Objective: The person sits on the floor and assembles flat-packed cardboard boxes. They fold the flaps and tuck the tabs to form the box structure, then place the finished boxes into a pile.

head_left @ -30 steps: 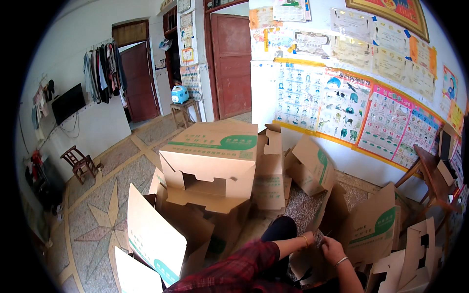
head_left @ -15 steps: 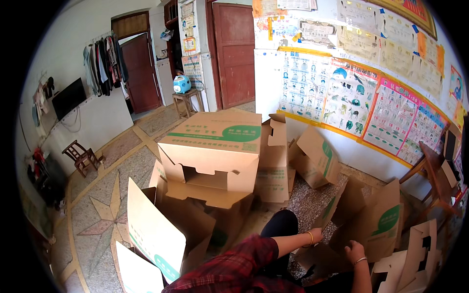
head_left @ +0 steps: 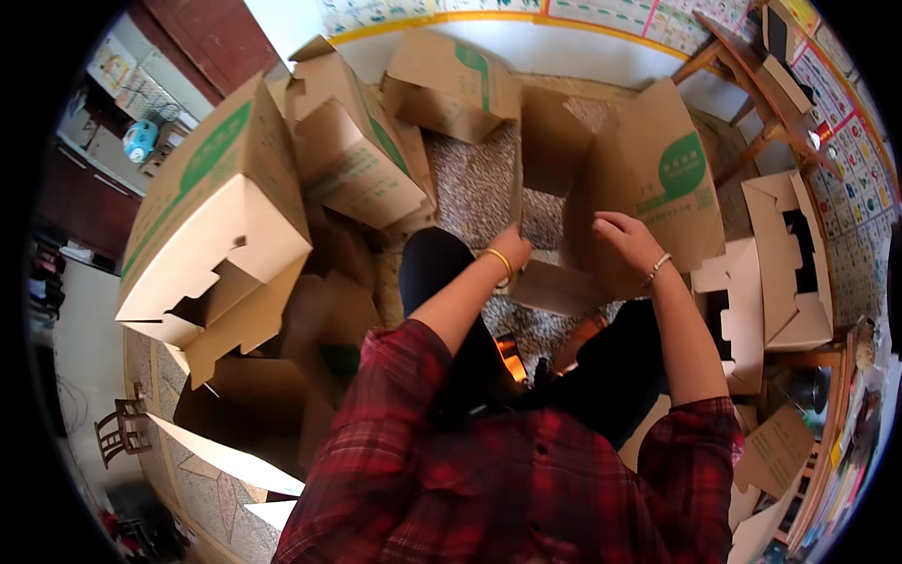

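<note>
An unfolded cardboard box [head_left: 648, 179] with a green print stands on the floor before me, its top open and its walls spread. My left hand [head_left: 512, 246], a yellow bangle at its wrist, is closed on the near edge of the box's left panel. Over the box's near side hovers my right hand [head_left: 631, 242], fingers apart and slightly bent, holding nothing; whether it touches the cardboard I cannot tell. Low between the hands juts a flap [head_left: 556, 287] of this box. My dark-trousered knees are on either side below it.
A large carton [head_left: 216, 207] with a cut-out slot is stacked at left above open cartons [head_left: 249, 404]. More boxes [head_left: 352, 150] stand beyond, another [head_left: 451, 85] near the wall. At right are slotted cartons [head_left: 785, 273] and a wooden chair [head_left: 761, 94].
My view has tilted down and turned right, so the box and hands appear higher and nearer the middle. The left hand still grips the panel; the right hand's fingers look more extended.
</note>
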### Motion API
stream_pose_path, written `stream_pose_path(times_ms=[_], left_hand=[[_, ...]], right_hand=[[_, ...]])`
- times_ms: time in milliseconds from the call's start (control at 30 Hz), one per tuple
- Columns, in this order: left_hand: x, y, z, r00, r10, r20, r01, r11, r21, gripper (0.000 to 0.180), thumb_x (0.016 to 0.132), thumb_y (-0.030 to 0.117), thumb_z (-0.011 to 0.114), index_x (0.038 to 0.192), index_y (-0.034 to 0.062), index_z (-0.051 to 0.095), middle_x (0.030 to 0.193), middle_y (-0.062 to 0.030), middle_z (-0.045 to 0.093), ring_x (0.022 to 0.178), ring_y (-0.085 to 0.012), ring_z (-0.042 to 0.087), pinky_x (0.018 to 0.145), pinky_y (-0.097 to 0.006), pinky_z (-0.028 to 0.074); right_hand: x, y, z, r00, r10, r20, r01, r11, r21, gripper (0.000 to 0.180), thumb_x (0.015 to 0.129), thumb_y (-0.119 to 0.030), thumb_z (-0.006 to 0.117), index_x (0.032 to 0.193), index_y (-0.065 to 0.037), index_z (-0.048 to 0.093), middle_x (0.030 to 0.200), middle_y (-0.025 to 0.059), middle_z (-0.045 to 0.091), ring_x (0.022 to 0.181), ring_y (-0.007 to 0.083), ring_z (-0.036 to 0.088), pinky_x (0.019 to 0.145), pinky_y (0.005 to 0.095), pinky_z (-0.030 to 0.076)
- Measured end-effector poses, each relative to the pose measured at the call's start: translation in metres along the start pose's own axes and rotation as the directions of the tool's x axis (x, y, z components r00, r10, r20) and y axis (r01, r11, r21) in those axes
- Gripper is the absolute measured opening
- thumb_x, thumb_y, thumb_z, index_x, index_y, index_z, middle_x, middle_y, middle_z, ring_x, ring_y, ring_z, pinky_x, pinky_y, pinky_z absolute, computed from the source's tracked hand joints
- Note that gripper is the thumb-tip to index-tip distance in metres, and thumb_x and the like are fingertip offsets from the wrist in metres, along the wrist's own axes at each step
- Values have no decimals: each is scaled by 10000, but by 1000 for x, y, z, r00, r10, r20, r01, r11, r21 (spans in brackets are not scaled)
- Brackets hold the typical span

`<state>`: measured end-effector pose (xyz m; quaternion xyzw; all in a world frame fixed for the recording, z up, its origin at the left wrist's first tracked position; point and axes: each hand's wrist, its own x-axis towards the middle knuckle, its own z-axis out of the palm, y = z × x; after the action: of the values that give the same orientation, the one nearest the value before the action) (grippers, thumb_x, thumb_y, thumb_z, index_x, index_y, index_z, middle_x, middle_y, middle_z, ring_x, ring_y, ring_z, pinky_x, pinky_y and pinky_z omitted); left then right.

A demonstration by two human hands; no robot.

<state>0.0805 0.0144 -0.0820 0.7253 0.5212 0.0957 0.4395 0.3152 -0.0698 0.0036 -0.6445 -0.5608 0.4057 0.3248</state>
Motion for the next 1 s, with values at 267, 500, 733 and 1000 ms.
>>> stream_pose_path(times_ms=[267, 500, 733, 1000], left_hand=[[-9, 17, -5, 1000, -17, 1, 17, 1000, -8, 311, 828, 127, 450, 1079, -51, 494, 1070, -307, 559, 1014, -412, 551, 857, -442, 458], [-6, 0, -11, 1000, -3, 14, 4, 992, -128, 391, 810, 137, 453, 1143, -65, 481, 1037, -318, 572, 989, -424, 558, 869, -448, 448], [-10, -5, -5, 997, 59, 48, -54, 993, -104, 426, 806, 154, 427, 1159, -81, 472, 1018, -324, 573, 974, -440, 557, 855, -456, 452], [-23, 0, -7, 995, 82, -56, -91, 975, -203, 341, 803, 170, 439, 1024, -76, 523, 905, -275, 603, 748, -364, 642, 593, -397, 546]], right_hand=[[-37, -45, 22, 927, 77, 367, -84, 996, 5, 514, 838, -305, 637, 1235, -2, 511, 1138, 122, 604, 1032, 178, 565, 909, 315, 436], [-42, -56, 53, 972, -75, 224, 165, 894, -416, 317, 891, -288, 514, 958, -1, 632, 873, 199, 637, 842, 351, 604, 765, 388, 466], [-10, -32, 49, 993, 96, 64, -37, 796, -605, 421, 908, -389, 438, 892, -15, 630, 885, 215, 628, 882, 380, 581, 798, 442, 449], [-9, -21, 40, 993, 101, 64, -52, 849, -526, 378, 875, -367, 484, 963, -28, 625, 944, 206, 629, 909, 368, 582, 816, 424, 450]])
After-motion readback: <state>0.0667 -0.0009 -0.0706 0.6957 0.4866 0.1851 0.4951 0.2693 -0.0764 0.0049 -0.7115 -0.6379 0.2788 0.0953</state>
